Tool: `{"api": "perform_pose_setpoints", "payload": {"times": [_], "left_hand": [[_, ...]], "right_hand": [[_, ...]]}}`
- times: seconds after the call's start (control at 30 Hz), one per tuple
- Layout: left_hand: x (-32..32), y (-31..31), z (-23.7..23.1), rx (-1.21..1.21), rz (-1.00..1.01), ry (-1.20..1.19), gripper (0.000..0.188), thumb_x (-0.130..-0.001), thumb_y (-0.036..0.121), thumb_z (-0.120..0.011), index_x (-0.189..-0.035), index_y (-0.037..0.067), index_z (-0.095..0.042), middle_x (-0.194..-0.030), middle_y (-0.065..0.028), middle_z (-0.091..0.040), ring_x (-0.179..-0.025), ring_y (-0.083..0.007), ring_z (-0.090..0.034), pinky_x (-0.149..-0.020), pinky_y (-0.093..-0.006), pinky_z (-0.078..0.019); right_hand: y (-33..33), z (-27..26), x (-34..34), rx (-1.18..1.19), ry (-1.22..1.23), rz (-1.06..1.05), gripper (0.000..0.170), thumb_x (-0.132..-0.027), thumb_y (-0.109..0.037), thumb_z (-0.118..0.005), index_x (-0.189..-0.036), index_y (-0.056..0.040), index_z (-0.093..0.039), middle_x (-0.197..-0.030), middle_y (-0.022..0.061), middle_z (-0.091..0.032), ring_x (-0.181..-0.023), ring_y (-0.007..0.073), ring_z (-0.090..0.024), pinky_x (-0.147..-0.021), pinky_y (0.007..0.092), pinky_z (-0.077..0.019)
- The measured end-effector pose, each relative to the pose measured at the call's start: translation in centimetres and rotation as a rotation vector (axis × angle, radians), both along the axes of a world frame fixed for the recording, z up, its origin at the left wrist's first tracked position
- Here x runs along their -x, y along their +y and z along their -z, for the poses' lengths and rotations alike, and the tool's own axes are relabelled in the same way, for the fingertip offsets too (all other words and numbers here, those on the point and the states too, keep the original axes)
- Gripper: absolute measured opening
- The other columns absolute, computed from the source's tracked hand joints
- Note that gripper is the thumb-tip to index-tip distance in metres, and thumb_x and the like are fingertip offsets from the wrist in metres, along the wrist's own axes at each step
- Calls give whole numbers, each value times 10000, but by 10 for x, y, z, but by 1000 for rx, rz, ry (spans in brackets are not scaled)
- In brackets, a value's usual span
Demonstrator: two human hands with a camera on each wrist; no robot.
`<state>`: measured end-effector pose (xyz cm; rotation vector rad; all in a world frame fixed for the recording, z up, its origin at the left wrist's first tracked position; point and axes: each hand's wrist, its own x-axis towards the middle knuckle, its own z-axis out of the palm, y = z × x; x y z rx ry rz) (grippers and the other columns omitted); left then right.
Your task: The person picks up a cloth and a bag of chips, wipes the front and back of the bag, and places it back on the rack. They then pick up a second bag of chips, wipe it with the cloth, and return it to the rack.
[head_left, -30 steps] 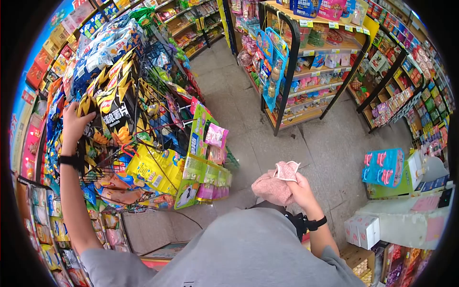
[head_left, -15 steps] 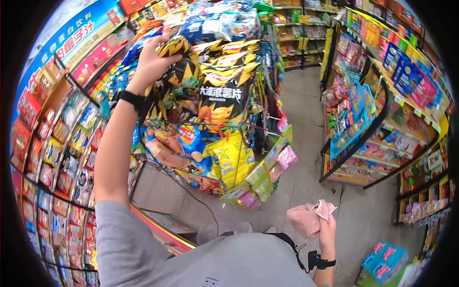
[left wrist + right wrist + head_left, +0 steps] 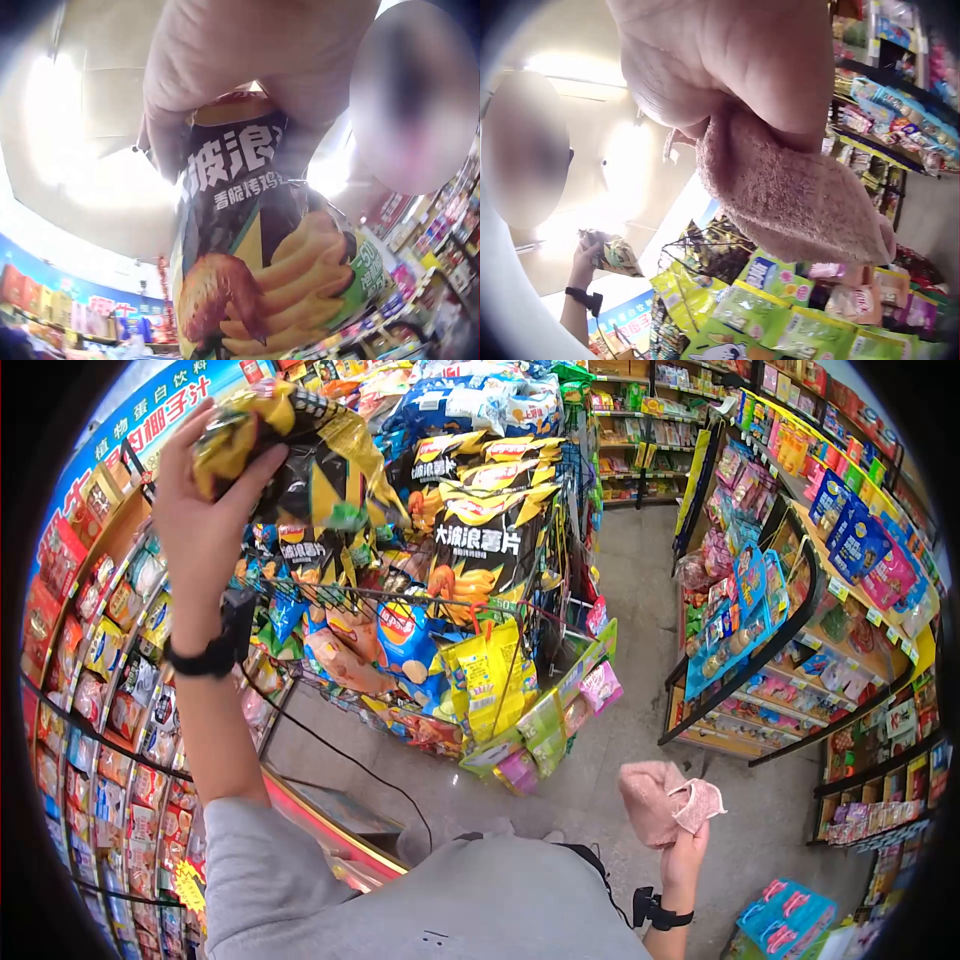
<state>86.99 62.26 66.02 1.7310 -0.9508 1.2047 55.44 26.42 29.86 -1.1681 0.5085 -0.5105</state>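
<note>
Gripping a chip bag (image 3: pixel 320 470) by its upper end, the left hand (image 3: pixel 203 510) held its thumb across one face and its other fingers behind, narrowed around the gathered wrapper. In the head view the bag lay to the right of that hand, its long axis running out from the fingers and slanting down toward the free end. In the left wrist view its printed front hung beneath the fingers, with the white lettering nearer the hand than the pictured chips. The bag was up in the air, apart from the rack (image 3: pixel 350 593), and the left hand was much the nearer of the two to both.

The right hand (image 3: pixel 683 855), well apart and lower, on the other side of the body, pinched a pink cloth (image 3: pixel 650 800), whose bulk flopped out beyond the fingers. A black band (image 3: pixel 197 660) circled each wrist.

Past the left hand, more black bags (image 3: pixel 485 540) stood upright on the rack, with blue and white bags (image 3: pixel 480 410) behind them. A yellow bag (image 3: pixel 487 675) hung on the near side, beside green packs (image 3: pixel 545 735) at the corner. Farther right, across the grey floor (image 3: pixel 625 615), stood a shelf (image 3: pixel 715 734) of small packets.
</note>
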Motion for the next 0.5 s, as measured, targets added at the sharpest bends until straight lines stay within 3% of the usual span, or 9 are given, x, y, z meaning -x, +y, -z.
{"api": "perform_pose_setpoints", "payload": {"times": [0.07, 0.13, 0.23, 0.27, 0.3, 0.33, 0.37, 0.47, 0.5], "left_hand": [[53, -7, 10, -50, -109, 227, 540, -716, -44, -747, -1205, 50, -538, -1312, -124, -523, -1092, -194, -580, -920, -296, -481], [83, -11, 40, -225, -120, 64, 600, -659, 119, -827, -1181, 61, -537, -1296, -172, -525, -1163, -259, -528, -956, -357, -448], [131, -34, 99, -458, 190, 324, 583, -621, 189, -840, -1147, 106, -604, -1319, -177, -489, -1199, -342, -494, -996, -450, -396], [140, -45, 121, -542, 262, 413, 567, -621, 189, -839, -1139, 110, -624, -1314, -174, -485, -1211, -354, -486, -1019, -465, -376], [147, -58, 143, -488, 352, 484, 568, -619, 193, -844, -1140, 109, -635, -1300, -177, -488, -1226, -363, -474, -1043, -468, -350], [153, -72, 164, -432, 443, 555, 569, -616, 197, -848, -1141, 109, -645, -1286, -179, -491, -1241, -373, -462, -1067, -472, -323], [162, -84, 178, -342, 428, 618, 601, -614, 201, -854, -1164, 104, -633, -1306, -187, -473, -1264, -376, -438, -1082, -478, -300], [177, -102, 206, -150, 393, 770, 856, -616, 285, -881, -1341, 81, -474, -1442, -222, -285, -1364, -399, -274, -1087, -494, -276], [181, -104, 206, -187, 394, 777, 942, -604, 305, -888, -1381, 76, -405, -1453, -224, -258, -1373, -404, -247, -1087, -483, -276]], "right_hand": [[3, -11, 6, 24, -31, -1, 378, -972, -144, -494, -1320, -8, -432, -1259, 66, -522, -1130, 157, -515, -948, 310, -426], [11, -26, 4, 76, -239, -92, 474, -969, -186, -512, -1392, -43, -353, -1390, 104, -424, -1266, 244, -437, -1051, 397, -365], [28, -29, -9, 113, -294, -119, 576, -979, -380, -451, -1420, -59, -266, -1427, 125, -363, -1298, 270, -399, -1093, 428, -323], [41, -42, -12, 469, -127, -221, 602, -971, -417, -436, -1412, -53, -248, -1426, 127, -354, -1298, 274, -395, -1101, 437, -313], [55, -16, -21, 64, -262, -170, 591, -965, -426, -462, -1388, -44, -303, -1407, 124, -383, -1291, 270, -400, -1086, 421, -320], [41, -10, -13, 499, -53, -660, 532, -873, -179, -629, -1323, 16, -422, -1249, 99, -517, -1136, 203, -503, -985, 351, -399], [70, -73, -37, 353, -201, -645, 605, -790, -139, -730, -1303, 0, -439, -1243, 77, -520, -1139, 192, -503, -976, 357, -410], [91, -92, -54, 39, -255, -767, 749, -691, -122, -821, -1304, -5, -407, -1272, 101, -508, -1174, 188, -494, -976, 338, -427], [89, -85, -55, 148, -226, -789, 772, -689, -108, -817, -1319, -3, -384, -1267, 108, -512, -1162, 191, -506, -971, 339, -434]]}}
